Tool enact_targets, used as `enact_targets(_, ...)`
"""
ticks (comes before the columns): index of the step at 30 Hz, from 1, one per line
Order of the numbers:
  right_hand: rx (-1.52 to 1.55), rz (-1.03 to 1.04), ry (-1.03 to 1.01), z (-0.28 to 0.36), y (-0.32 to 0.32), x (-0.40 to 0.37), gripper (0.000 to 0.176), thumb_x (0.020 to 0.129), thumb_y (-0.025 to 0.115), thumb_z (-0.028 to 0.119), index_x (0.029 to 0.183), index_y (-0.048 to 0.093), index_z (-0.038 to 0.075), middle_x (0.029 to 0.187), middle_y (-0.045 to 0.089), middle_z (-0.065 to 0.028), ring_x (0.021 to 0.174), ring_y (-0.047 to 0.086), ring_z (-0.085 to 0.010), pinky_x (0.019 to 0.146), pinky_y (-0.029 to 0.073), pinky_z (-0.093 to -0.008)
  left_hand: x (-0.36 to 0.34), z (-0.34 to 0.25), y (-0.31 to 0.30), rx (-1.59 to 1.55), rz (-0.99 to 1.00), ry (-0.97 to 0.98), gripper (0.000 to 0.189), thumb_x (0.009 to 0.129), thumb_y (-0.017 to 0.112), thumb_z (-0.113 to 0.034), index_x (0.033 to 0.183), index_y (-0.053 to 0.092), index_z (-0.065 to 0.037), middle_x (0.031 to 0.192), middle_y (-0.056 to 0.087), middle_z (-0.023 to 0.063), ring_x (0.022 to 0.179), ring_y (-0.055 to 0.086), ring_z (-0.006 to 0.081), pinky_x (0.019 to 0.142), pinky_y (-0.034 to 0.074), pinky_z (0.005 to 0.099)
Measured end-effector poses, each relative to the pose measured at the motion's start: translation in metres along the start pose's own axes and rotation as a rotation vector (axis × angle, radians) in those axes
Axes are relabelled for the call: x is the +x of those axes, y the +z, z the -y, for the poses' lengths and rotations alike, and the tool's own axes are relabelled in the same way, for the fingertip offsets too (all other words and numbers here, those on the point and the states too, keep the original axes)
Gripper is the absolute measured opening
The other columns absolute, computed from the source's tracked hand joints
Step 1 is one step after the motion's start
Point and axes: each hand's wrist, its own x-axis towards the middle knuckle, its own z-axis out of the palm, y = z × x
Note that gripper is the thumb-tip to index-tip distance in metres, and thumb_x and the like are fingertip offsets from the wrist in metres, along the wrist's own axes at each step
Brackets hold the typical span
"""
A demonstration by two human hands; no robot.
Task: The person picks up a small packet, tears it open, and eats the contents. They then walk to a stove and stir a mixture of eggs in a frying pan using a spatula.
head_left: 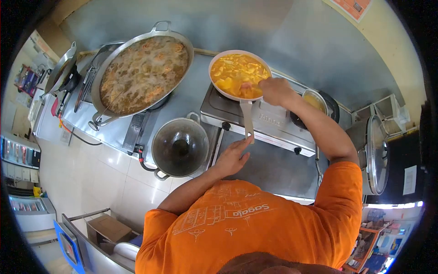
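On the left burner of the stove [273, 116] sits a light-rimmed frying pan [239, 68] full of yellow-orange food in sauce. My right hand [277, 92] is closed above the pan's right edge, on a utensil I cannot make out clearly; something reddish shows in the sauce beside it. The pan's pale handle [247, 116] points toward me. At the end of that handle is my left hand [232, 158], its fingers apart, with the fingertips by the handle's tip; no grip round it shows.
A large wok [96, 89] of bubbling oil with frying pieces stands at the left. An empty dark wok [180, 148] is nearer me. On the right are a small pan [315, 101] and a tall lidded pot [376, 155]. Tongs and utensils [86, 84] lie far left.
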Motion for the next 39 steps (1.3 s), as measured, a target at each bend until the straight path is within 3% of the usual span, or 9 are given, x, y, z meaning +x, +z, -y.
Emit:
enact_targets(1, 0.009, -0.029, 0.017, -0.001, 0.001, 0.007, 0.023, 0.083, 0.056, 0.011, 0.099, 0.070, 0.000, 0.099, 0.072, -0.0198, 0.091, 0.071, -0.0326, 0.077, 0.056, -0.0449, -0.001, 0.000, 0.001, 0.000, 0.004, -0.003, 0.067, 0.093, 0.058, -0.010, 0.152, 0.027, -0.012, 0.134, 0.054, 0.0218, 0.123, 0.051, 0.0401, 0.106, 0.040, 0.0449)
enact_targets(4, -0.025, -0.033, 0.014, -0.005, 0.001, 0.031, 0.027, 0.083, 0.056, 0.010, 0.107, 0.066, 0.004, 0.102, 0.070, -0.0193, 0.094, 0.069, -0.0360, 0.081, 0.055, -0.0469, 0.001, 0.000, 0.000, 0.002, 0.006, 0.003, 0.066, 0.094, 0.057, -0.012, 0.152, 0.027, -0.013, 0.136, 0.052, 0.0216, 0.124, 0.050, 0.0401, 0.106, 0.039, 0.0453)
enact_targets(10, -0.076, -0.126, 0.062, -0.026, -0.007, 0.057, 0.024, 0.084, 0.057, 0.013, 0.102, 0.069, 0.003, 0.101, 0.071, -0.0176, 0.096, 0.070, -0.0331, 0.079, 0.056, -0.0466, 0.000, -0.005, -0.002, 0.001, 0.040, -0.053, 0.065, 0.095, 0.056, -0.014, 0.152, 0.026, -0.013, 0.138, 0.050, 0.0216, 0.126, 0.049, 0.0409, 0.108, 0.038, 0.0458)
enact_targets(13, -0.121, -0.106, 0.032, -0.034, -0.037, 0.037, 0.027, 0.085, 0.055, 0.012, 0.109, 0.067, 0.008, 0.101, 0.070, -0.0165, 0.094, 0.068, -0.0358, 0.082, 0.054, -0.0468, 0.001, -0.003, -0.003, -0.003, 0.046, -0.058, 0.065, 0.095, 0.056, -0.015, 0.153, 0.026, -0.014, 0.139, 0.050, 0.0221, 0.126, 0.048, 0.0412, 0.108, 0.038, 0.0458)
enact_targets(19, -0.128, -0.030, -0.002, -0.020, -0.088, -0.042, 0.022, 0.082, 0.056, 0.011, 0.097, 0.071, 0.008, 0.091, 0.070, -0.0155, 0.089, 0.067, -0.0351, 0.078, 0.054, -0.0476, 0.001, -0.002, -0.004, -0.032, 0.032, -0.037, 0.064, 0.095, 0.056, -0.014, 0.153, 0.026, -0.014, 0.138, 0.050, 0.0228, 0.127, 0.047, 0.0414, 0.109, 0.037, 0.0454)
enact_targets(25, -0.149, 0.135, -0.139, -0.010, -0.062, -0.049, 0.026, 0.077, 0.056, 0.008, 0.098, 0.068, -0.003, 0.094, 0.070, -0.0229, 0.087, 0.070, -0.0360, 0.074, 0.055, -0.0481, 0.000, 0.000, -0.002, -0.075, 0.023, -0.028, 0.065, 0.095, 0.055, -0.012, 0.153, 0.026, -0.014, 0.138, 0.051, 0.0227, 0.129, 0.046, 0.0406, 0.110, 0.036, 0.0450)
enact_targets(28, -0.119, 0.093, -0.088, -0.024, -0.013, -0.019, 0.026, 0.077, 0.057, 0.006, 0.098, 0.068, -0.004, 0.093, 0.070, -0.0233, 0.088, 0.070, -0.0355, 0.074, 0.056, -0.0470, 0.000, -0.001, -0.003, -0.062, 0.019, -0.035, 0.064, 0.095, 0.056, -0.013, 0.152, 0.027, -0.014, 0.137, 0.051, 0.0224, 0.128, 0.047, 0.0403, 0.109, 0.037, 0.0448)
enact_targets(33, -0.069, 0.010, 0.004, -0.025, 0.015, 0.022, 0.027, 0.079, 0.058, 0.008, 0.104, 0.066, 0.003, 0.095, 0.069, -0.0202, 0.093, 0.068, -0.0363, 0.078, 0.055, -0.0465, -0.001, 0.003, 0.004, -0.011, -0.005, -0.049, 0.063, 0.094, 0.056, -0.014, 0.152, 0.029, -0.015, 0.135, 0.053, 0.0225, 0.127, 0.048, 0.0404, 0.107, 0.040, 0.0442)
enact_targets(39, -0.079, -0.147, 0.029, -0.021, 0.007, 0.052, 0.022, 0.080, 0.062, 0.011, 0.099, 0.070, 0.004, 0.098, 0.071, -0.0185, 0.091, 0.071, -0.0344, 0.076, 0.057, -0.0458, 0.000, 0.001, 0.002, -0.037, -0.018, -0.015, 0.063, 0.094, 0.056, -0.015, 0.152, 0.029, -0.015, 0.135, 0.052, 0.0241, 0.126, 0.048, 0.0411, 0.108, 0.039, 0.0449)
